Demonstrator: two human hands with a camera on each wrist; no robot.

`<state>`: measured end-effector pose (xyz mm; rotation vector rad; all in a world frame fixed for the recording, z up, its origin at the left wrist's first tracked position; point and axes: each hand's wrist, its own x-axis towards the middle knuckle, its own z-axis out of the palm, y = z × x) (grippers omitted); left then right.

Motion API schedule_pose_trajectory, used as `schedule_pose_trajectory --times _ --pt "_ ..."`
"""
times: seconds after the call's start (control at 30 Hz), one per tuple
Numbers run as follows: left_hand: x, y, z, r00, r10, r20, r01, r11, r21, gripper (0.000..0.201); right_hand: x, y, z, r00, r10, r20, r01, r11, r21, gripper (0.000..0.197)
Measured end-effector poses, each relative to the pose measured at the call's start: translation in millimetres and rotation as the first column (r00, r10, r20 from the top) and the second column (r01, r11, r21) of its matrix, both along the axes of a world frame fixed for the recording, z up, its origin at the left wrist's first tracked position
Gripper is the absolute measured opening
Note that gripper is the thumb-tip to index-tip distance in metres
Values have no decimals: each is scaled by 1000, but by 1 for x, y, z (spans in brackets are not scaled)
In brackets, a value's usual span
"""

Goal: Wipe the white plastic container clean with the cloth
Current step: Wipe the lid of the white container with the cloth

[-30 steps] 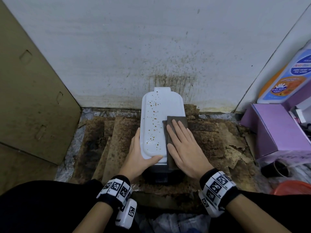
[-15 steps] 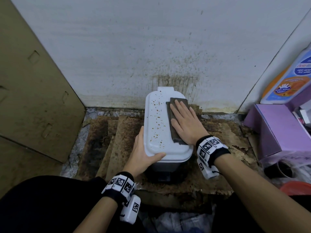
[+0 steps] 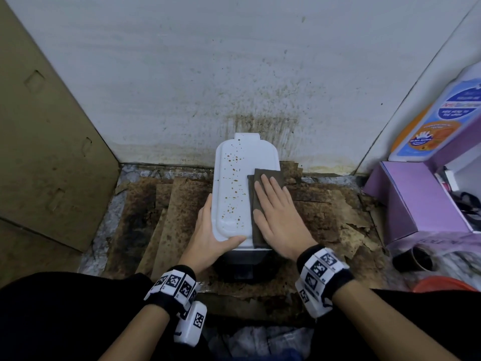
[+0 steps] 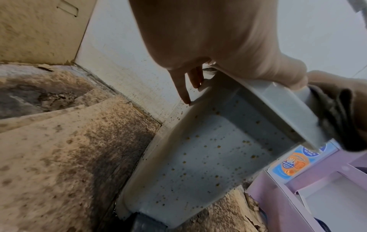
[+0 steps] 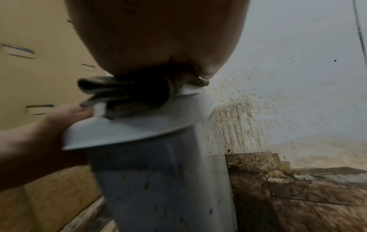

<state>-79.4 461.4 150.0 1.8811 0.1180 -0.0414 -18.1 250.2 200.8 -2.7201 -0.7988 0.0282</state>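
A white plastic container [image 3: 234, 183] stands upright on the floor against the wall, its lid speckled with brown spots on the left half. My left hand [image 3: 208, 238] grips its near left corner, thumb on the lid and fingers down the side [image 4: 184, 87]. A folded dark brown cloth [image 3: 263, 178] lies on the right half of the lid. My right hand [image 3: 278, 212] presses flat on the cloth, fingers straight. In the left wrist view the container's spotted side [image 4: 208, 157] shows. In the right wrist view the cloth [image 5: 129, 92] is bunched under my palm on the lid's rim.
Stained cardboard sheets [image 3: 169, 217] cover the floor around the container. A cardboard panel [image 3: 39, 152] closes the left side and a spattered wall [image 3: 260, 87] the back. At the right are a purple box [image 3: 416, 204], a cleaner bottle [image 3: 442, 118] and a dark cup [image 3: 413, 259].
My right hand slid the cloth to the lid's far end, then drew it back toward me along the right side. My left hand kept its hold.
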Motion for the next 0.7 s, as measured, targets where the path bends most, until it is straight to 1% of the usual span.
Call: schedule_pose_trajectory --times 0.1,0.27,0.33,0.4,0.47,0.53,0.7 --pt "1 -2 0 1000 -3 4 3 1000 7 131 -15 -2 -5 999 -9 40 7 999 51 64" --pt "1 -1 -2 1000 -2 -9 1 1000 -30 132 -15 1 -15 990 -61 127 39 985 170 60" --pt "1 0 -3 1000 2 -14 -3 999 -43 133 -13 2 -16 988 -60 140 35 984 173 59" --pt "1 0 -3 1000 1 -17 -2 999 -48 132 -11 2 -14 989 -44 139 26 991 130 60" --pt "2 0 -4 1000 -2 -24 1 999 -50 132 -5 1 -11 994 -24 111 14 996 89 62" --pt "3 1 -6 1000 -4 -25 3 999 -52 130 7 1 -7 999 0 44 -3 997 77 65" --pt "2 1 -5 999 -12 -43 8 997 -75 130 55 0 0 996 54 -73 -55 998 -7 69"
